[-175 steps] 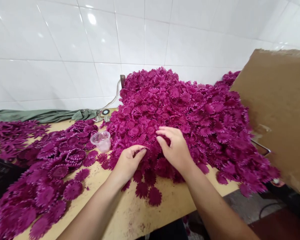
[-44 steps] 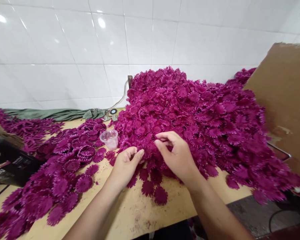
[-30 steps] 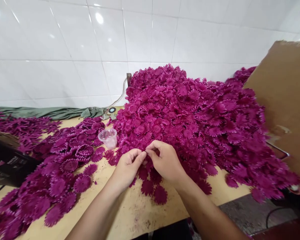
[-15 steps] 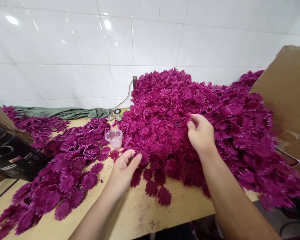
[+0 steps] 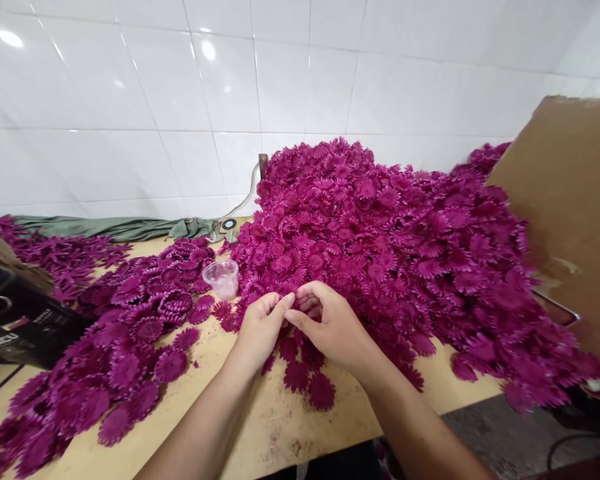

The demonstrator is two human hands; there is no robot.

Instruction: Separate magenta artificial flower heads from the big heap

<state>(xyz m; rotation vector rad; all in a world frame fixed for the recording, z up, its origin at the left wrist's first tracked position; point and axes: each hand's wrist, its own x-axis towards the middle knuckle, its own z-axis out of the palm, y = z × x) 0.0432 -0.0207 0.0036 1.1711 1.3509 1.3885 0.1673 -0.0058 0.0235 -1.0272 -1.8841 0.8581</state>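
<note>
My left hand [image 5: 258,331] and my right hand [image 5: 334,325] meet at the front of a large pile of purple flowers [image 5: 340,213]. Both are closed in a pinch, thumbs and fingertips nearly touching. A purple flower is mostly hidden between the fingertips; only a little purple shows there, and I cannot tell whether there is more than one layer. Just left of my left hand stands a small clear plastic cup [image 5: 223,280] with whitish stuff in it. Below my hands, several loose flowers lie on the tan tabletop [image 5: 260,427].
A second heap of frilled purple flowers [image 5: 125,370] spreads over the left side. Behind it lie star-shaped purple pieces [image 5: 75,260] and a green cloth [image 5: 115,228]. A black printed box [image 5: 25,320] stands far left, a cardboard sheet [image 5: 565,200] at right. White tiles back the table.
My right hand has come left and down from the pile, carrying a purple piece to my left hand. My left hand has risen slightly. The view has shifted a little to the right.
</note>
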